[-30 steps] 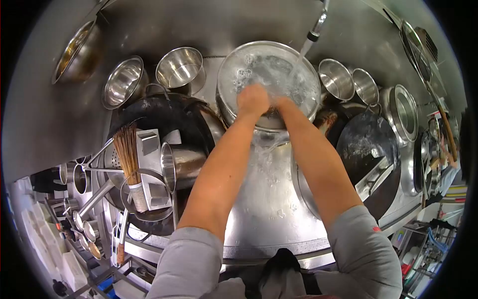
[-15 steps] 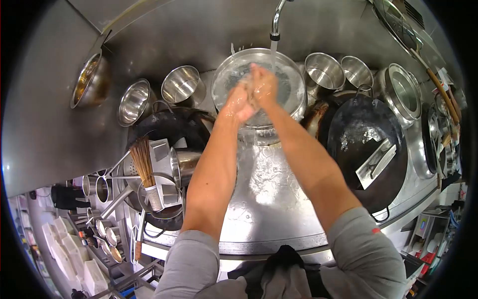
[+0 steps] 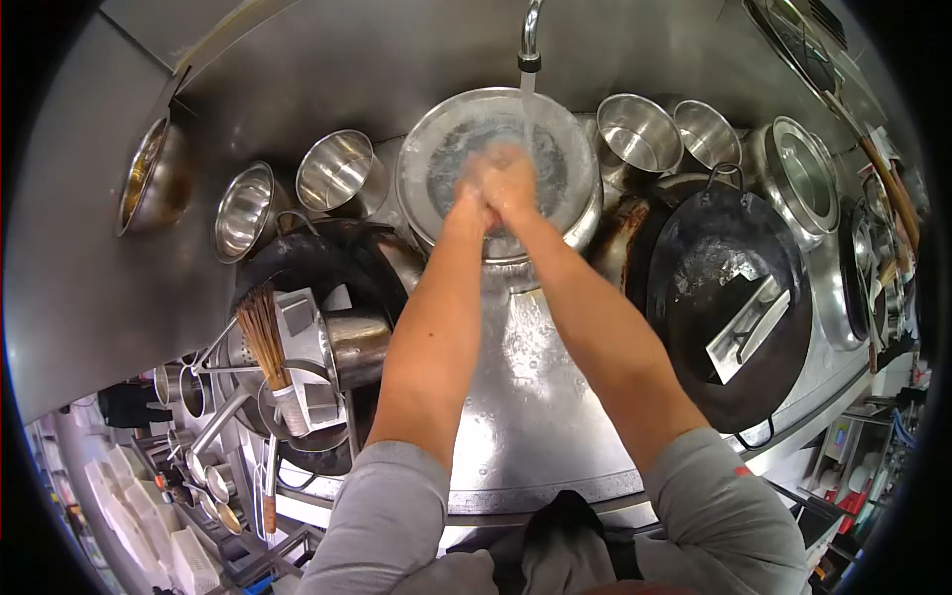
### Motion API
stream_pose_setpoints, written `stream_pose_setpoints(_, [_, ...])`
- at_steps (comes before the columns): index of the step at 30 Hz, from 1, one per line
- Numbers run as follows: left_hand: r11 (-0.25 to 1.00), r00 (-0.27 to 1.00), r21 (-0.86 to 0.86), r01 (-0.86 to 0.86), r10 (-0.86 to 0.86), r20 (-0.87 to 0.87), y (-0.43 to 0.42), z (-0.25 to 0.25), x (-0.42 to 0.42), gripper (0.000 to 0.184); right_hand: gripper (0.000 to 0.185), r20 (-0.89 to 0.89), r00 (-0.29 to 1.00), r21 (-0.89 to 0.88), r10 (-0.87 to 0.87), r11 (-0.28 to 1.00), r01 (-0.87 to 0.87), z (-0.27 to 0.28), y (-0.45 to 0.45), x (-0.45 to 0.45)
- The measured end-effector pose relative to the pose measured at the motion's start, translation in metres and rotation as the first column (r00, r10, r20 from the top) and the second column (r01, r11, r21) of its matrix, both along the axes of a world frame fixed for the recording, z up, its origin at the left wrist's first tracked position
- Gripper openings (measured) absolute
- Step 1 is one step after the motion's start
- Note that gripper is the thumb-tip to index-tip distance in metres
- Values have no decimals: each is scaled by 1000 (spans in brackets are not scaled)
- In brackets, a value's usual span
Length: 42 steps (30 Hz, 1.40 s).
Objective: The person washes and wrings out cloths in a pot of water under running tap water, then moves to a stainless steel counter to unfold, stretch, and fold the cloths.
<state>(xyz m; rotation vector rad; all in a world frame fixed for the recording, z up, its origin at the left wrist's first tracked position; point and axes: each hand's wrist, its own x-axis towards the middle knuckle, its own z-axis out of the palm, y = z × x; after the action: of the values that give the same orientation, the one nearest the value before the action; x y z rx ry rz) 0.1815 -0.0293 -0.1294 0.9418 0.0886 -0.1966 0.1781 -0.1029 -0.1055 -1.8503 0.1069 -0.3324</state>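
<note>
My left hand and my right hand are pressed together above a wide round metal basin full of water. Motion blurs the fingers, so I cannot make out their shape or whether anything lies between them. From a curved tap a stream of water runs down just behind my hands into the basin. Water spills over the basin's near rim onto the wet steel counter.
Steel pots flank the basin on both sides. On the right, a dark wok bears a metal piece with a handle. On the left stand another dark wok, a bristle brush and a metal container.
My hands have come closer together and blur more, with the fingers overlapping. The whole view has shifted slightly, so the basin and tap appear further left. Water keeps running.
</note>
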Motion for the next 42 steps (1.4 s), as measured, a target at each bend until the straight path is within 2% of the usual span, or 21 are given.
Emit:
stream_pose_setpoints(2, [983, 963, -112, -148, 118, -243, 9, 15, -10, 35, 31, 25, 997, -48, 76, 996, -75, 16, 2, -16])
stream_pose_setpoints(6, [991, 973, -115, -66, 38, -229, 31, 1, -8, 44, 30, 74, 971, -130, 229, 967, -219, 43, 7, -35])
stream_pose_setpoints(8, [995, 938, -40, -88, 70, -340, 19, 43, -21, 39, 29, 79, 974, -200, 211, 961, -192, 55, -18, -6])
stream_pose_setpoints(12, [930, 898, 247, -273, 339, -280, 24, 115, -32, 46, 37, 173, 980, -526, 97, 850, 9, 75, -42, 14])
stream_pose_setpoints(14, [861, 856, 260, -438, 487, -174, 34, 103, -13, 47, 34, 209, 957, -502, 203, 862, -74, 70, -44, 9])
stream_pose_setpoints(15, [908, 892, 223, -354, 399, -211, 35, 84, -8, 45, 32, 220, 942, -484, 252, 867, -118, 64, -45, 3])
stream_pose_setpoints(18, [978, 920, 134, -163, 199, -338, 29, 49, -14, 30, 29, -184, 689, -406, 701, 584, -702, 66, -47, -15])
stream_pose_setpoints(21, [923, 947, 364, -128, 223, -233, 22, 9, -17, 31, 42, -514, 742, -660, 431, 353, -663, 19, -40, -2])
stream_pose_setpoints(24, [776, 929, 597, -204, 346, -133, 4, 29, -31, 37, 45, -390, 872, -677, 296, 550, -490, 15, -43, 0])
stream_pose_setpoints(25, [873, 934, 453, -183, 298, -197, 4, 35, -34, 39, 44, -368, 833, -245, 413, 821, -515, 16, -44, 0])
stream_pose_setpoints(26, [942, 938, 295, -158, 236, -252, 4, 42, -40, 41, 42, -294, 813, 261, 503, 860, -438, 17, -48, 0])
stream_pose_setpoints(27, [984, 944, 125, -129, 161, -288, 1, 51, -43, 43, 40, -182, 821, 702, 542, 656, -277, 25, -53, -1])
stream_pose_setpoints(28, [979, 943, 83, -185, 201, -266, -2, 64, -46, 46, 42, -211, 779, 682, 590, 660, -315, 57, -54, -23])
stream_pose_setpoints(30, [965, 939, -13, -262, 252, -234, -17, 86, -56, 52, 46, -172, 842, 543, 510, 763, -351, 43, -29, -34])
stream_pose_setpoints(33, [997, 993, -32, -73, 70, -90, -5, 83, -70, 55, 52, -217, 800, 637, 559, 702, -317, 57, -45, -54])
stream_pose_setpoints(34, [996, 986, -25, -90, 85, -142, -14, 128, -109, 55, 54, -236, 756, 711, 610, 639, -293, 69, -54, -62])
stream_pose_setpoints(35, [979, 996, 188, -83, 87, -13, -12, 134, -136, 59, 51, -192, 703, 730, 685, 578, -365, 77, -66, -71])
stream_pose_setpoints(37, [808, 975, 573, -138, 10, 220, -4, 143, -191, 68, 46, -107, 572, 754, 813, 442, -486, 86, -93, -99])
stream_pose_setpoints(39, [259, 812, 887, -382, -364, 456, 4, 153, -238, 80, 34, -25, 429, 827, 903, 260, -499, 89, -110, -133])
stream_pose_setpoints(40, [-43, 696, 835, -549, -577, 428, 6, 157, -259, 86, 29, -29, 352, 831, 935, 218, -511, 89, -119, -152])
stream_pose_setpoints(42, [-202, 644, 763, -614, -688, 335, 5, 155, -293, 87, 17, -72, 170, 825, 983, 154, -543, 90, -123, -187])
